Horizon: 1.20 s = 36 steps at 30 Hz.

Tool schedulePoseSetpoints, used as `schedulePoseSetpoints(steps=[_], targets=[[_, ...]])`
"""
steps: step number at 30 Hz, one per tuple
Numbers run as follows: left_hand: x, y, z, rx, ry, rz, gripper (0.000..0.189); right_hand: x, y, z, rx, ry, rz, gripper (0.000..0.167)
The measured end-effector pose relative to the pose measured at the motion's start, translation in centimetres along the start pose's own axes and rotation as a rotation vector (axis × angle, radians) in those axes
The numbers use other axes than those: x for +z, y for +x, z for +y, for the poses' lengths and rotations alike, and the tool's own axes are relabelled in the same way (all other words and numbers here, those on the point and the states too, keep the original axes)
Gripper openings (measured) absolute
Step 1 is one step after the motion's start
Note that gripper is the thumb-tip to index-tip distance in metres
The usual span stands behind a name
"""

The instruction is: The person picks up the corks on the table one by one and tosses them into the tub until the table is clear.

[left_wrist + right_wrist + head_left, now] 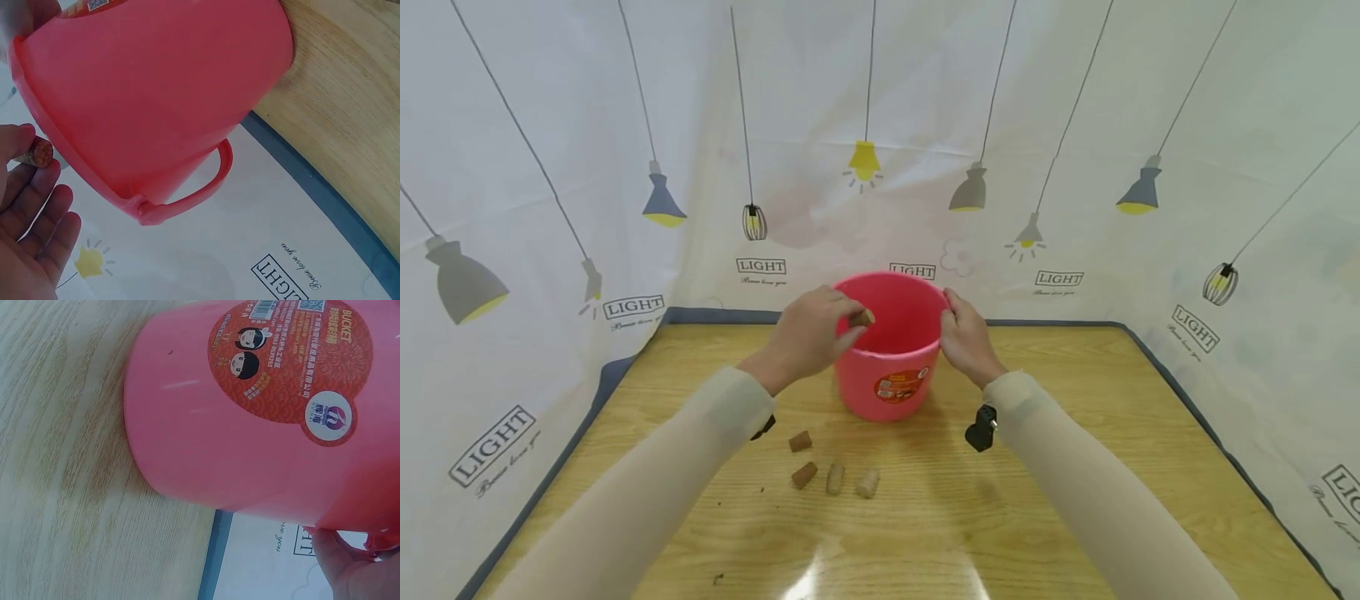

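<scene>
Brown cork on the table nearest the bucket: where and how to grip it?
Probably pinch the brown cork mid-length across its near and far long sides, coming from above. It's short, lies on its side roughly left to right, and sits apart from the bucket and the other brown cork.

The bucket hides its floor; head-view label too small to read.
</scene>
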State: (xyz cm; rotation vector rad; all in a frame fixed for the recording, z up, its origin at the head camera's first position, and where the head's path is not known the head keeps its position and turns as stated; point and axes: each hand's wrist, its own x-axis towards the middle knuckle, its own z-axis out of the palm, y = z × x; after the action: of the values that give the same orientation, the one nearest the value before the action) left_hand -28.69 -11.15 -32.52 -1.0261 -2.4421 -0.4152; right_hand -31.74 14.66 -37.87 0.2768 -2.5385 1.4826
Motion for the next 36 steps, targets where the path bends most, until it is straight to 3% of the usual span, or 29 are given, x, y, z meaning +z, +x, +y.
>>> schedulePoseSetpoints(steps=[9, 13, 16, 23, 36], targets=[[0.8, 0.9, 0.0, -0.067, 0.013, -0.107, 0.013, -0.1, 0.0, -0.1, -0.05, -0.032, 0.011, 0.053], [1.0, 1.1, 0.3, -0.111, 0.046, -0.17, 0.028, -0.2, -0.1, -0.2, -0.042, -0.028, 0.012, 0.053], [0.9, 1.1, 0.4, -0.146, 0.059, -0.182, 0.042, -0.1, -0.1, -0.3, -0.034, -0.025, 0.011, 0.054], [0.7, 0.2, 0.1, -0.179, 0.014, -0.117, 0.044, -0.1, -0.1, -0.3, -0.034, -0.022, 0.013, 0.054], [0.0, -1.7, -0.5, -0.104, 0.012, 0.047, 0.038, -0.2, -0.1, -0.2, -0.031, -0.023, 0.013, 0.054]])
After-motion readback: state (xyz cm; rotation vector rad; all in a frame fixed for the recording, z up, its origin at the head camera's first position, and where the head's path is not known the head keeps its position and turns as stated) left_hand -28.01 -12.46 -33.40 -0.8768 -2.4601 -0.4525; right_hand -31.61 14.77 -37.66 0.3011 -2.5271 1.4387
